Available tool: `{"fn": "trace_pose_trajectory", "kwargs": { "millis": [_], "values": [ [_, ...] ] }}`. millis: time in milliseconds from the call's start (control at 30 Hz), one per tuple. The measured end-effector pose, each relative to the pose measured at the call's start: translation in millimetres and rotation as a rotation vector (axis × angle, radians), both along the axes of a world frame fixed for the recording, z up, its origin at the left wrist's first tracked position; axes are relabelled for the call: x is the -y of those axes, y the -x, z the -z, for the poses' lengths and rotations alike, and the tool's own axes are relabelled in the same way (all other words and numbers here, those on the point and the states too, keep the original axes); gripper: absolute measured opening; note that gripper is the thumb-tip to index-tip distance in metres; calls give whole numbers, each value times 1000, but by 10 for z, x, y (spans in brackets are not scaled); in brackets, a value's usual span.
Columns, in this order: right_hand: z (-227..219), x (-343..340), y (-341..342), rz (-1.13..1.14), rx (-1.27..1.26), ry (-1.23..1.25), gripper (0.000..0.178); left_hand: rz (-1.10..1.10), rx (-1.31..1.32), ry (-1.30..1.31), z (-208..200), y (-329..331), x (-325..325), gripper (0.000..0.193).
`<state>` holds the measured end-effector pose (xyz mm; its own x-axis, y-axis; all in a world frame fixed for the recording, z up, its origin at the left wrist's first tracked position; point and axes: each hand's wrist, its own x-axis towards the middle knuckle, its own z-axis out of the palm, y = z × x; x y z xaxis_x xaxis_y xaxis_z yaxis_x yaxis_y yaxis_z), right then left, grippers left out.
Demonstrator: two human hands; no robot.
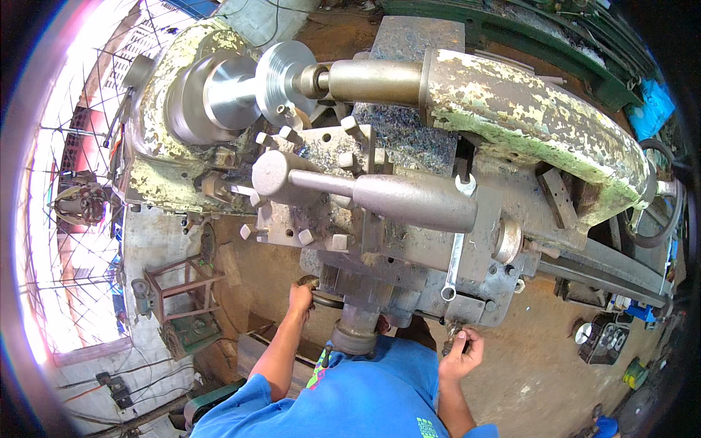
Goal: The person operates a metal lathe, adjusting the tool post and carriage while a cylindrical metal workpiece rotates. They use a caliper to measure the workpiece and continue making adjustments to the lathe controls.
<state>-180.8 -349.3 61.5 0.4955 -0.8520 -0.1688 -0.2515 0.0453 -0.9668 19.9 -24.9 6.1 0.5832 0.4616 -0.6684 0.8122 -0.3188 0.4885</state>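
Observation:
A large metal lathe fills the view before me. My left hand (301,297) is closed round the grip of a handwheel (328,298) at the front of the carriage. My right hand (461,353) closes on a small crank handle (452,334) below the compound slide; its fingers partly hide it. Beyond my hands, the tool post (321,146) stands with several square-headed bolts, its lever (416,201) pointing right. A stepped shiny workpiece (281,80) sits between the blurred chuck (193,98) and the tailstock centre (312,80). A cutting tool tip (292,115) lies close to the workpiece.
An open-ended wrench (456,255) lies on the slide. The flaking-paint tailstock (526,109) extends right to a dark handwheel (657,193). Metal chips (416,142) cover the bed. A metal-framed stand (182,288) is at left, a dark crate (604,339) on the floor at right.

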Motion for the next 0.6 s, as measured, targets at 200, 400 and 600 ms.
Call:
{"fn": "trace_pose_trajectory", "kwargs": {
  "millis": [200,400,600],
  "values": [
    [-33,-19,-46,18,38,-17,7,-26,-7,32,127,-34,-162,36],
    [-129,-16,-95,6,38,10,11,-42,4,48,166,-1,-134,28],
    [-123,-32,-92,37,16,-38,11,-50,21,172,90,-15,-145,23]
  ]
}}
